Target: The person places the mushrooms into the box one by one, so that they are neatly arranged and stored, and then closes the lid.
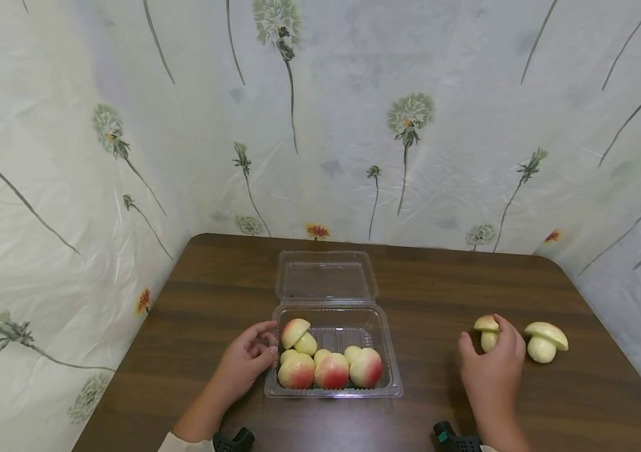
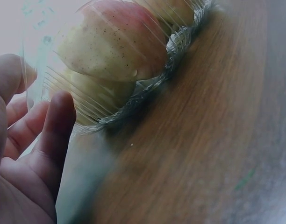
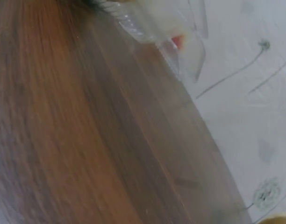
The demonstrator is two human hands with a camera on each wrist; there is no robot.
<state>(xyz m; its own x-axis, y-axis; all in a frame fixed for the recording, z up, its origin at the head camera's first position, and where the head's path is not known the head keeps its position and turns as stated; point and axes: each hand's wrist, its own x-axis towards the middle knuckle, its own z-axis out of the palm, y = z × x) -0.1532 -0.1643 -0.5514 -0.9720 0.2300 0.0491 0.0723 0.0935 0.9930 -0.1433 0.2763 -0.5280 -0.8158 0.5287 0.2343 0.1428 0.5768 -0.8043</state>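
Note:
A clear plastic clamshell box [image 1: 392, 367] stands with its lid [image 1: 327, 276] folded back. Inside, several mushroom-shaped pieces [image 1: 332, 371] have yellow caps blushed red and pale stems; they fill the front and left. My left hand [image 1: 241, 361] is at the box's left edge, thumb and fingertips right at the rim. Its fingers [image 2: 59, 121] are close against the clear wall in the left wrist view. To the right, my right hand [image 1: 494, 370] reaches over one mushroom [image 1: 488, 339], with thumb and index finger on either side of its cap. The right wrist view shows no hand.
Just right of my right hand stands another mushroom [image 1: 543, 351] on the brown wooden table [image 1: 422, 301]. A wall covering [image 1: 343, 188] with dandelion prints rises behind the table and at both sides. The raised lid lies toward the table's back edge.

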